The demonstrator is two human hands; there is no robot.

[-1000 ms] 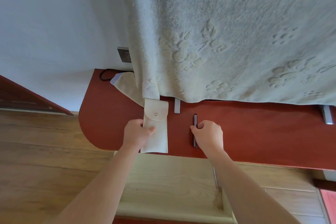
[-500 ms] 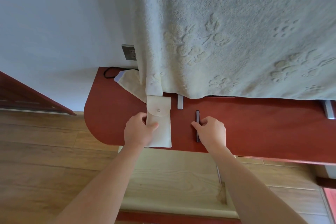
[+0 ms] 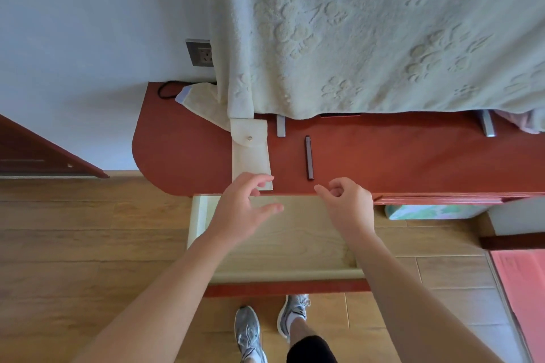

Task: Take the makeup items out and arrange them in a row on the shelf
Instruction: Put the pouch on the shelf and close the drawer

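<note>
A cream fabric pouch [image 3: 250, 153] with a snap flap lies flat on the red shelf [image 3: 413, 162]. A slim dark makeup stick [image 3: 308, 158] lies to its right, pointing away from me. My left hand [image 3: 244, 209] hovers just in front of the pouch's near end, fingers loosely spread, holding nothing. My right hand [image 3: 348, 203] hangs in front of the shelf edge below the stick, fingers loosely curled and empty. Neither hand touches an item.
A large cream towel [image 3: 383, 32] hangs over the back of the shelf. Two grey metal brackets [image 3: 281, 126] [image 3: 488, 124] stick out from under it. A folded cloth [image 3: 203, 100] and black cord [image 3: 165, 90] lie at the shelf's left end. A light wooden surface [image 3: 295, 242] sits below.
Both hands have let go and pulled back toward me: the left off the pouch, the right off the dark stick. Both items stay on the shelf.
</note>
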